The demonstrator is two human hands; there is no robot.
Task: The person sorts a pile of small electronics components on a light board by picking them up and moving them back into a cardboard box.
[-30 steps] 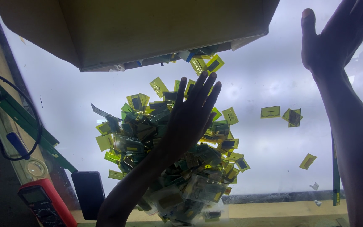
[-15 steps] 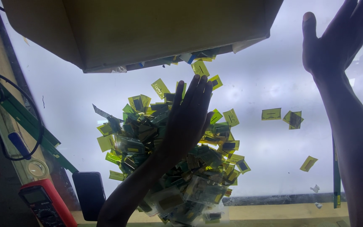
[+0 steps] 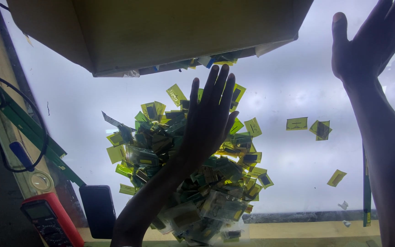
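Note:
A heap of small yellow-green transparent pieces (image 3: 161, 151) lies on a bright lit white table surface (image 3: 289, 82). My left hand (image 3: 209, 121) rests flat on top of the heap with fingers spread and straight, pointing toward the far side. My right hand (image 3: 366, 41) hovers open at the upper right, palm flat, fingers together, holding nothing. A cardboard box (image 3: 161, 32) hangs tilted over the far edge of the heap, with a few pieces showing at its open lower edge (image 3: 216, 61).
Loose yellow pieces (image 3: 296, 123) (image 3: 321, 129) (image 3: 336, 178) lie scattered to the right. A red multimeter (image 3: 51, 222) and a black phone (image 3: 98, 210) sit at the lower left, beside green strips (image 3: 28, 132) and black cables (image 3: 42, 137).
My left hand has slid toward the far side over the heap, fingers straightening toward the box. The right hand has stayed nearly still.

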